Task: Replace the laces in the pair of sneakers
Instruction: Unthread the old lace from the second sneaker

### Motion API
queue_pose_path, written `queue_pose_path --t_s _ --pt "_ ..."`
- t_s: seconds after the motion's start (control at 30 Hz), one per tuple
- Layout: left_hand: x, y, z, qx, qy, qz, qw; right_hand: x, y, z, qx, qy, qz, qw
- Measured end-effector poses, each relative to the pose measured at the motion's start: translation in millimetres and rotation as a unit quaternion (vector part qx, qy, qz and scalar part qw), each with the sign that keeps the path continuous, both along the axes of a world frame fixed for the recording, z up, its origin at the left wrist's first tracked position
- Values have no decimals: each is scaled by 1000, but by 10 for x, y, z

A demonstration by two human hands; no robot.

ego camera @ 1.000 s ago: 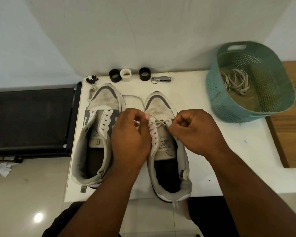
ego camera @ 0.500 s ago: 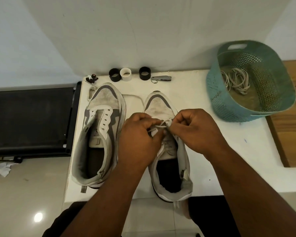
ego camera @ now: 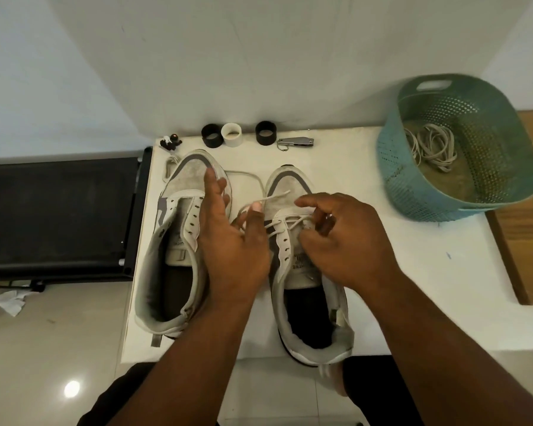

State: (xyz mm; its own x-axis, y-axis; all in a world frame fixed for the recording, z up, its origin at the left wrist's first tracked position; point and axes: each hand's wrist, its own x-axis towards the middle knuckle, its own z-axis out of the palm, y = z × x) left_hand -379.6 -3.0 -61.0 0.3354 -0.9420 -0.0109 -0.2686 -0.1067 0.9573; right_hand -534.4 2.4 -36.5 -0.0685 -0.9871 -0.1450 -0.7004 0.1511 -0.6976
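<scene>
Head view: two sneakers are set side by side on the white surface [ego camera: 382, 272]. The lace [ego camera: 285, 224] is threaded through the right sneaker [ego camera: 293, 192]; it is pinched by the curled right hand [ego camera: 345, 241]. The left hand [ego camera: 231, 241] is spread, fingers straight, between both sneakers, the left sneaker [ego camera: 185, 179] unlaced.

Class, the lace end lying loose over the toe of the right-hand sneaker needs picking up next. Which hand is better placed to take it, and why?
Probably the left hand: its fingers are straight and its thumb tip lies beside the white lace end. The right hand is curled, pinching the crossed lacing on the grey-and-white right sneaker.
</scene>
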Motion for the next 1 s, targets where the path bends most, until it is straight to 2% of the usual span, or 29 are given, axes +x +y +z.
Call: queue_pose_path --t_s 0.07,0.1,0.17,0.23,0.4,0.5,0.53,0.6,0.67,0.7,0.73,0.8,0.9,1.0 --pt "30 46 -4 -88 -106 -46 989 85 13 14 -26 68 54 996" --pt "45 56 -8 -103 -127 -95 982 105 7 19 -18 94 65 993" --pt "74 96 -12 -74 -94 -211 970 128 -13 42 6 130 64 989" --pt "129 120 -37 -41 -80 -270 959 145 -15 54 6 143 49 988" --pt "214 160 -78 -17 -122 -345 931 187 -13 76 40 168 56 983" --pt "153 185 -105 -5 -157 -310 938 170 -23 53 41 174 51 983" --pt "146 184 -106 -2 -154 -287 946 150 -39 36 43 145 43 988" --pt "148 165 -118 7 -147 -242 959 42 -95 26 72 13 -20 997" --pt "174 146 -129 14 -127 -204 970 -95 -163 58 128 -184 -125 967" --pt "173 145 -130 10 -120 -197 973 -163 -176 45 141 -228 -163 949" --pt "173 147 -129 2 -117 -195 974 -195 -188 22 139 -228 -178 947" --pt "165 156 -118 -20 -128 -194 972 -171 -182 -34 71 -123 -164 976" --pt "134 156 -101 -40 -140 -185 972 2 -107 -6 -39 18 -45 998" --pt "123 189 -81 -40 -120 -190 974 138 -62 -17 6 109 16 994"
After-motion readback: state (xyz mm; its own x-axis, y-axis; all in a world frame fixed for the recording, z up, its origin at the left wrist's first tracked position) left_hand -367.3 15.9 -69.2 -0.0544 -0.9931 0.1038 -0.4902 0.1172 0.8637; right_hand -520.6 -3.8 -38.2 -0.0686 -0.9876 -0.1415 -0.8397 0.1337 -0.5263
